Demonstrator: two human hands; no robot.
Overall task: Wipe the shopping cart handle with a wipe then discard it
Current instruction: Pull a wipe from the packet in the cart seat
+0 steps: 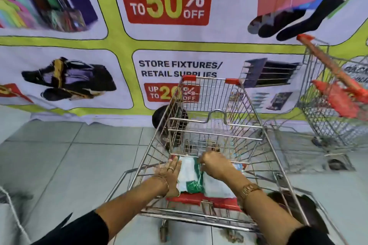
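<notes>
A wire shopping cart [247, 105] stands in front of me, its red handle [191, 200] close to the bottom of the view. A white and green wipes pack [190, 177] lies on the child seat just beyond the handle. My left hand [169, 171] rests flat against the pack's left side, fingers straight. My right hand [214, 164] is curled over the pack's top right part, its fingertips pinched at the pack. Whether a wipe is between those fingers is hidden.
A second cart [330, 117] with an orange handle stands at the right. A sale banner [165, 0] covers the wall ahead. A black round object [159, 117] sits on the tiled floor by the cart's far left corner. A floor drain [336, 163] lies at the right.
</notes>
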